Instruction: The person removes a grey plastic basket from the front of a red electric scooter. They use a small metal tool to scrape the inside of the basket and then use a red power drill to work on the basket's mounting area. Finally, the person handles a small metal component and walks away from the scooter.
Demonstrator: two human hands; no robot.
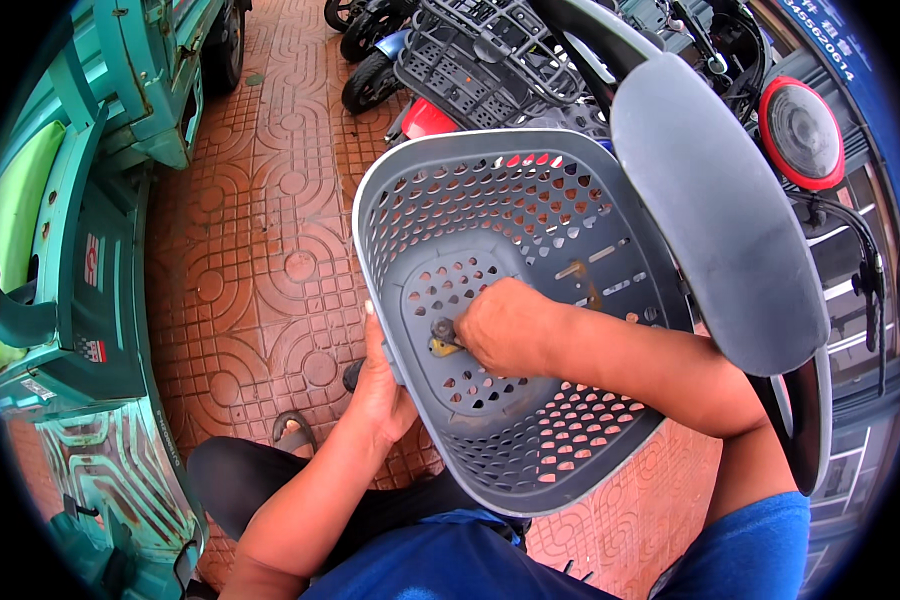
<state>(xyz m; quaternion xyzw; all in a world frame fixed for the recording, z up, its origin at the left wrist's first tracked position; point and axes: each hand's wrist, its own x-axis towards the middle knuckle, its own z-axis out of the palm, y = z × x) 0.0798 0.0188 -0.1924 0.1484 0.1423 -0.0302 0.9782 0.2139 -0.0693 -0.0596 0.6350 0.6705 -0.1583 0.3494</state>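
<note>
Grip: right hand [510,325] curled over basket's floor, fingertips hidden, hold not tellable; left hand [375,385] at outer left wall, closure not tellable. Basket [470,140]: left of grey panel [720,220]; perforated, round-cornered, apparently plastic; probably light, stiff, best held by rim. Floor: dark round fitting [442,328], yellow piece [443,348].

Pavement [260,230]: red-brown, patterned with curves and grids; seen left of the grey basket [450,242] and at its near side.
Vehicle wheel [227,48]: one, dark, on a green vehicle [160,80]; far left of and beyond the basket.
Front tyre [370,83]: black, on a parked two-wheeler; beyond the basket.
Green scrap [255,80]: small, flat; left of and beyond the basket.
Sandalled foot [294,436]: one; left of the basket, near side.
</note>
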